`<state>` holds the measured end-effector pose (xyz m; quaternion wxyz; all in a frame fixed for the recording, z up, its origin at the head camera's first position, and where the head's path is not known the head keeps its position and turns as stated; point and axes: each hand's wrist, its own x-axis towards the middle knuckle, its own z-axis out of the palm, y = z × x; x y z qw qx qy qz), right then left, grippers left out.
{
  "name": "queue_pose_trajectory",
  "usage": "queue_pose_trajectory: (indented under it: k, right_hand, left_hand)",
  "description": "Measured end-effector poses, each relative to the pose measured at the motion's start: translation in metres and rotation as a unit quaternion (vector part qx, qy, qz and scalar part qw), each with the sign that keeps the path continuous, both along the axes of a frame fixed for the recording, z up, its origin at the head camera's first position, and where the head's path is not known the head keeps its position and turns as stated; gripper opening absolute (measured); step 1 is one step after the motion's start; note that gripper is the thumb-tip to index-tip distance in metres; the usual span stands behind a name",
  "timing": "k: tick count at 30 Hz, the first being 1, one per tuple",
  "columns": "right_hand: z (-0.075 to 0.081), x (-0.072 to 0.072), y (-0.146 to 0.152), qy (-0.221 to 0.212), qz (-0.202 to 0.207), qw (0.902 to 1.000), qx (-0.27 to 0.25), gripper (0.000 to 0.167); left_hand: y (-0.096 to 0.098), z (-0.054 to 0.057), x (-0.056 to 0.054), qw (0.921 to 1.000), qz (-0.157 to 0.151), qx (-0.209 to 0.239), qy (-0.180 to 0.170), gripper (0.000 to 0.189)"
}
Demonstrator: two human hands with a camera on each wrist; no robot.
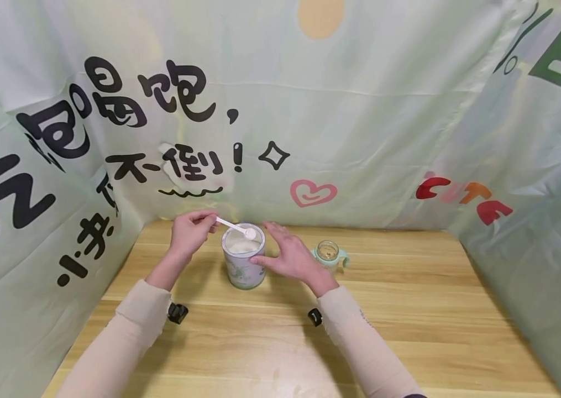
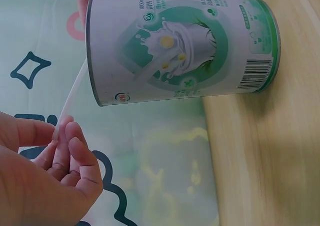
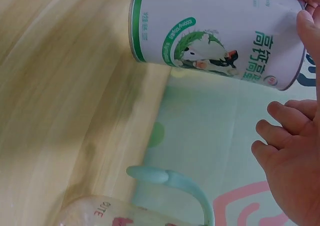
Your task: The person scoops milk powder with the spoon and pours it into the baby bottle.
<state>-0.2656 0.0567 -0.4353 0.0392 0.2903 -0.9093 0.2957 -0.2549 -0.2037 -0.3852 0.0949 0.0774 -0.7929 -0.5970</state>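
Leftmost, bold black Chinese characters run across the cloth backdrop (image 1: 360, 138), among them 喝饱 and, lower down, 不倒 with an exclamation mark. Next comes the left hand (image 1: 193, 232), thumb and fingertips pinching the end of a white scoop (image 1: 232, 225). Its bowl hangs over the mouth of the tin (image 1: 245, 271); it seems to hold something white, though too small to be sure.

The tin stands upright and open on the wooden table (image 1: 409, 309), between the hands, with white powder (image 1: 240, 247) inside. Its label is white and green: one side shows splashing milk, a barcode and small print beginning 1000mg; another shows a cow, a green band with 1000mg/100g, and large green characters starting 高钙高. I cannot make out a brand.

To its right, the right hand (image 1: 290, 254) is spread, thumb against the rim, fingers extended. Behind its wrist stands a clear bottle (image 1: 328, 250), uncapped, with pale green handles; I cannot tell what it contains. Farther right, the cloth reads CUTE in colored letters.
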Motion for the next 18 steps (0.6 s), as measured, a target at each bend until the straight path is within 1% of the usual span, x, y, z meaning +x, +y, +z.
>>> queue_pose_trajectory:
  k: [8, 11, 18]
  right_hand:
    - [0.005, 0.002, 0.011, -0.015, -0.025, 0.9996, 0.001, 0.104]
    - [0.007, 0.003, 0.016, -0.021, -0.030, 0.9993, -0.001, 0.105]
    - [0.012, 0.004, 0.027, -0.021, -0.046, 0.9987, -0.010, 0.102]
  left_hand:
    - [0.004, 0.005, -0.002, 0.9999, -0.006, 0.006, 0.014, 0.028]
    - [0.006, 0.008, -0.004, 0.9997, -0.015, 0.011, 0.017, 0.027]
    - [0.014, 0.017, -0.007, 0.9995, -0.025, 0.019, 0.008, 0.026]
